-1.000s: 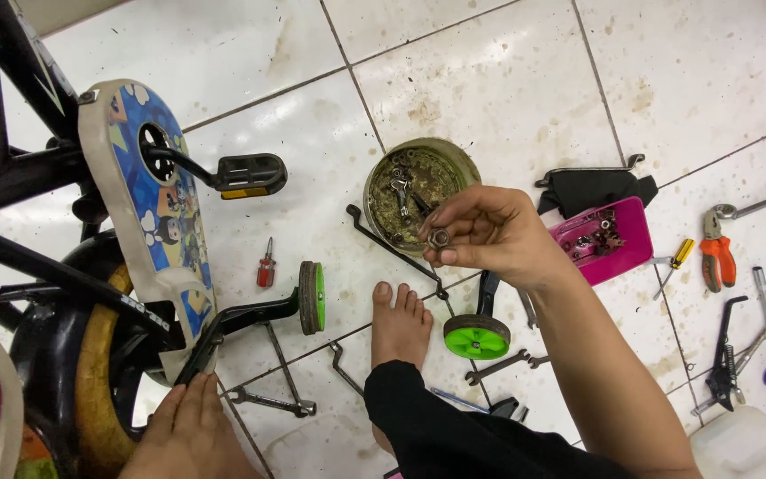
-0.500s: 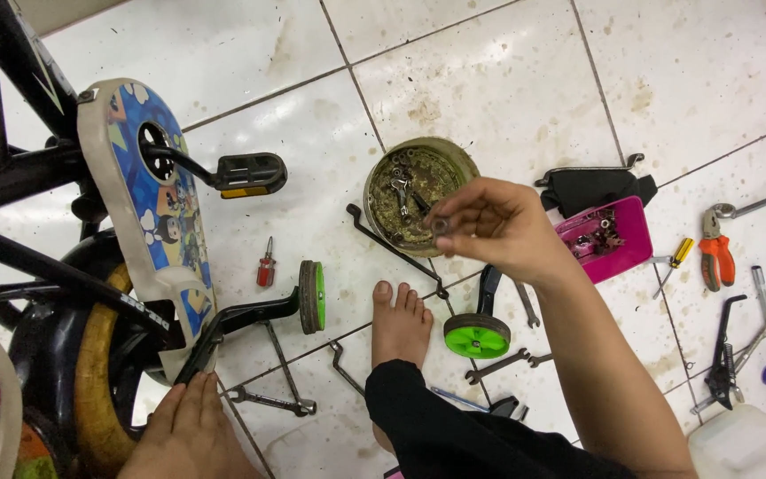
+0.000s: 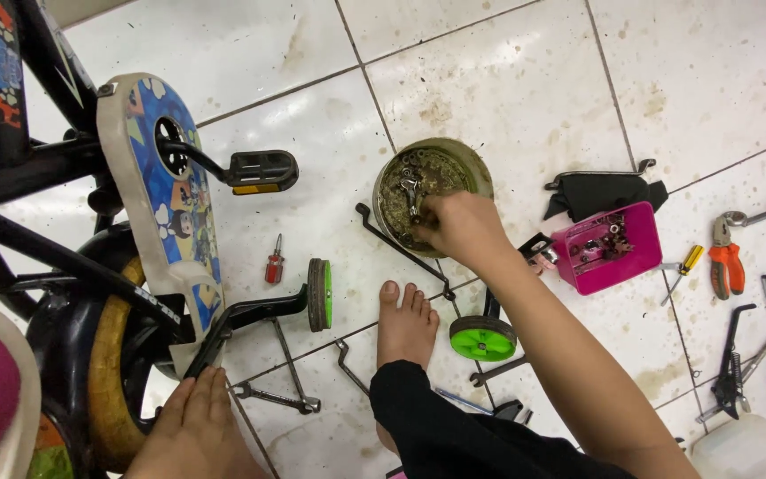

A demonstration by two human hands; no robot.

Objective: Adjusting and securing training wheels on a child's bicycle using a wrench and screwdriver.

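Note:
My right hand [image 3: 463,229] reaches down into a round, rusty tin [image 3: 482,175] full of nuts and bolts on the tiled floor. Its fingertips are curled among the parts and hidden, so I cannot tell whether they hold one. My left hand [image 3: 195,426] lies flat, fingers together, at the bottom left against the yellow-rimmed rear wheel [image 3: 104,390] of a child's bicycle. It holds nothing. The bicycle's blue and white chain guard [image 3: 157,204] and black pedal [image 3: 261,168] are above that hand. A training wheel [image 3: 317,294] on a black bracket sticks out from the bicycle.
My bare foot [image 3: 406,324] rests between the training wheel and a loose green wheel [image 3: 482,338]. A long black rod [image 3: 392,244], a small red screwdriver [image 3: 273,264] and a spanner [image 3: 272,399] lie nearby. A pink parts box [image 3: 644,257], orange pliers [image 3: 725,262] and other tools are to the right.
My right hand, which held a small part just above the tin's near edge, has moved down and forward into the tin. The left hand has stayed put.

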